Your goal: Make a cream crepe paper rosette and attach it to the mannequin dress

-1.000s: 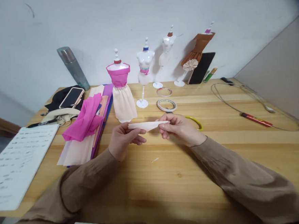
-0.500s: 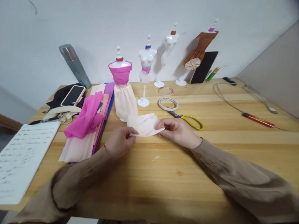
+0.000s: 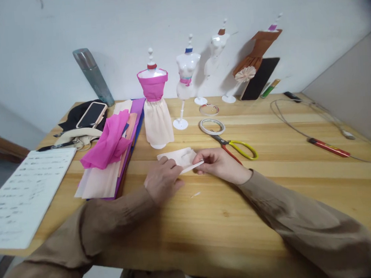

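A small piece of thin cream crepe paper (image 3: 183, 156), or something much like it, lies in front of the dressed mannequin, its near edge folded over. My right hand (image 3: 217, 163) pinches the right end of that fold between thumb and fingers. Over the left part of the same piece is my left hand (image 3: 164, 177), fingers bent onto the near edge and thumb below; its grip is partly hidden. Just beyond stands a mini mannequin (image 3: 156, 103) in a pink top and cream gathered skirt. Scissors (image 3: 241, 149) with yellow and red handles lie right of my right hand.
Behind are a bare mannequin (image 3: 186, 77), another mannequin (image 3: 219, 52) and one in a brown dress (image 3: 255, 51). Tape rolls (image 3: 212, 127), a cable (image 3: 286, 121), a red-handled tool (image 3: 329, 147), coloured sheets (image 3: 106, 144), a phone (image 3: 91, 115), a bottle (image 3: 94, 77) and a notebook (image 3: 27, 196) surround the work.
My left hand has shifted from the left end of the fold in towards the middle, now over the crepe paper. My right hand still pinches its end. The view has shifted slightly.
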